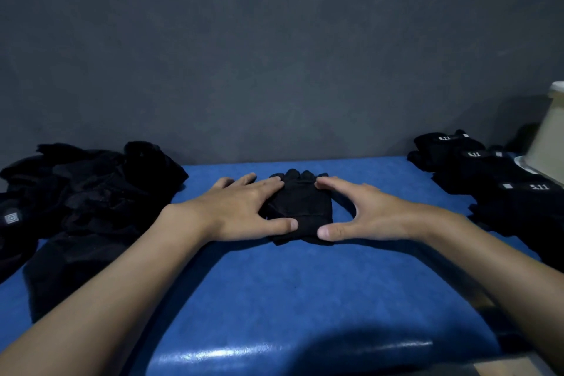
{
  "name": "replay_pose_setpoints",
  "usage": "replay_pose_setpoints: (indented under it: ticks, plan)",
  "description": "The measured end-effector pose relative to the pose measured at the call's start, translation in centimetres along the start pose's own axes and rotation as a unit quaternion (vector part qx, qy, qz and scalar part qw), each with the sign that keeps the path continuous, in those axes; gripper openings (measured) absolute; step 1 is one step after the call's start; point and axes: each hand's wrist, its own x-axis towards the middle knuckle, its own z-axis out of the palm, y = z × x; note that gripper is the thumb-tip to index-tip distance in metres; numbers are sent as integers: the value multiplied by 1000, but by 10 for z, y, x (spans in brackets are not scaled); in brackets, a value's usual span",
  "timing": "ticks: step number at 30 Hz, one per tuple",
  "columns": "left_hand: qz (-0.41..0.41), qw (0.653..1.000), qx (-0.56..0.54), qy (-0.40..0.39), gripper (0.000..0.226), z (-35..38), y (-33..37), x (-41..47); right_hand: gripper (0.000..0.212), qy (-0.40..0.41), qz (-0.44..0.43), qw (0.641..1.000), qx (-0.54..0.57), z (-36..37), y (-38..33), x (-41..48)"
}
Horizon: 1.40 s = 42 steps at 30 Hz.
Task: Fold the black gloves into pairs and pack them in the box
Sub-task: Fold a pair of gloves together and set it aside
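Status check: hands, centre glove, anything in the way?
Left hand flat, pressing the black fabric glove on the blue tabletop. Right hand open, touching its right edge. Loose black glove heap left, folded labelled gloves right; neither in the way.

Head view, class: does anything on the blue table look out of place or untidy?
Nothing looks damaged or spilled. The only untidy spot is the heap of gloves at left, crumpled and overlapping, unlike the folded pairs at right.
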Motion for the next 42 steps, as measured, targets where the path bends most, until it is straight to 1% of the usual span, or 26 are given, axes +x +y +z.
replay_pose_setpoints:
  ticks: [2, 3, 6, 7, 10, 14, 16, 18, 21, 25, 28, 32, 37, 42]
  plan:
    - [-2, 1000, 4, 6, 106, 1, 0, 0, 114, -5, 6, 1000, -7, 1, 3, 2]
    - [1, 1000, 5, 14, 104, 1, 0, -1, 115, -6, 6, 1000, -1, 0, 4, 3]
    - [19, 998, 3, 62, 85, -4, 3, -7, 111, -1, 0, 1000, 20, -3, 0, 2]
    - [22, 996, -1, 82, 82, -6, 4, -10, 106, 10, -6, 999, 37, -5, -4, 2]
    - [27, 990, -17, 140, 81, -19, 1, -23, 84, 69, -41, 994, 74, -12, -17, 4]
    - [27, 972, -10, 235, 79, -40, -20, -55, 54, 100, -81, 989, 66, -10, -43, 14]
    - [-14, 960, 9, 279, 70, -49, -35, -71, 41, 104, -94, 988, 68, -2, -57, 24]
    - [-79, 952, 26, 294, 59, -57, -55, -85, 35, 95, -111, 987, 71, 8, -78, 37]
    - [-157, 947, 43, 275, 52, -64, -80, -102, 33, 84, -142, 984, 74, 22, -111, 62]
    - [-183, 952, 34, 242, 55, -59, -96, -112, 35, 89, -154, 978, 111, 41, -146, 105]
    - [-209, 960, 16, 184, 66, -49, -107, -112, 37, 65, -130, 980, 134, 54, -158, 133]
    - [-238, 966, 14, 99, 73, -41, -117, -111, 31, 48, -132, 975, 172, 65, -169, 152]
    - [-244, 967, 2, 78, 74, -41, -119, -111, 39, 16, -134, 971, 196, 69, -178, 164]
    - [-246, 967, -4, 71, 74, -42, -118, -111, 44, 7, -128, 972, 195, 68, -187, 171]
